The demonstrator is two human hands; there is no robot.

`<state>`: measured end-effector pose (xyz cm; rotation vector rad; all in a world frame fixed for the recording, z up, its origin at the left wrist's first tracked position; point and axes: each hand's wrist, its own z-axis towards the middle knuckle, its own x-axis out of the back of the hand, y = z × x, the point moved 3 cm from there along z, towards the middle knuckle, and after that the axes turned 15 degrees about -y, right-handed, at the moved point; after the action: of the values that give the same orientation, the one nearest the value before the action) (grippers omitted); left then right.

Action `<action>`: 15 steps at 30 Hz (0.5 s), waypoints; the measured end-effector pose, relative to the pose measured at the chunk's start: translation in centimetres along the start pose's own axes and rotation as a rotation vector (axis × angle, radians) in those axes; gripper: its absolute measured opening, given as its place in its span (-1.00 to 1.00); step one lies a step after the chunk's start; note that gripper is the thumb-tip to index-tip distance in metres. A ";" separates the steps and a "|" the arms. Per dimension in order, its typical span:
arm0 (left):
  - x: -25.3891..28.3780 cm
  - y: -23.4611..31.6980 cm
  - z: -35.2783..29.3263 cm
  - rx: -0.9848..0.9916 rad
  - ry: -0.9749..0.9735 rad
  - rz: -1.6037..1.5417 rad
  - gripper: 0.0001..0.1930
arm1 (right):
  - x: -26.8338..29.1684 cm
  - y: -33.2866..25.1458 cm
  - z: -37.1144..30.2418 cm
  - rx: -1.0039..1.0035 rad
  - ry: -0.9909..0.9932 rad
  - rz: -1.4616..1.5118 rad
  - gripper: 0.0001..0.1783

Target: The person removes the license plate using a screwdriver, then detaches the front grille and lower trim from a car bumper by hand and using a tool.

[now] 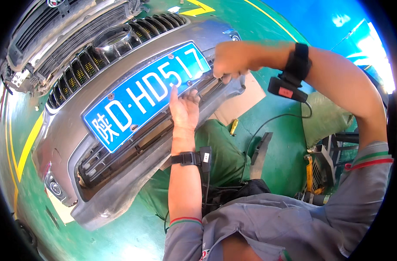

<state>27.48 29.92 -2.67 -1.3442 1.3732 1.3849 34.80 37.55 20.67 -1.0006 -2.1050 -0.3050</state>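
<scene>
Blue licence plate [140,102], upper middle of the frame, lies across a grey bumper [74,126]. Left hand [185,108], at centre, covers part of its lower edge: palm up, grip loosely spread. Right hand [233,61], upper right of centre, is blurred, wrist level, fingers curled downward; whether its grip pinches anything cannot be told.

Grey short-sleeved shirt [268,217], red-and-green trimmed cuffs [370,162], green trousers [220,150], black wrist straps [299,63], thin dark cables [290,115]
</scene>
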 end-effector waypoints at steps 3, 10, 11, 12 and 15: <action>0.9 0.0 0.5 -0.003 -0.036 -0.003 -0.52 | -1.4 3.1 2.8 -0.327 -0.495 0.180 -0.66; 0.7 -0.1 0.5 -0.001 -0.027 0.004 -0.55 | -1.2 0.4 -0.9 0.258 0.199 -0.842 -0.66; 0.9 -0.1 0.5 -0.003 -0.038 -0.002 -0.56 | 0.2 0.6 -0.6 0.013 -0.057 -0.204 -0.65; 0.7 -0.1 0.4 -0.001 -0.039 -0.004 -0.56 | 0.0 1.0 -0.8 -0.231 -0.303 0.442 -0.63; 0.4 -0.1 0.3 0.014 -0.007 -0.010 -0.60 | -1.2 1.4 -0.3 0.001 0.015 -0.162 -0.70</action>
<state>27.51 30.21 -3.08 -1.3339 1.3677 1.3698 36.47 37.65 19.90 -0.8266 -2.1765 -0.3909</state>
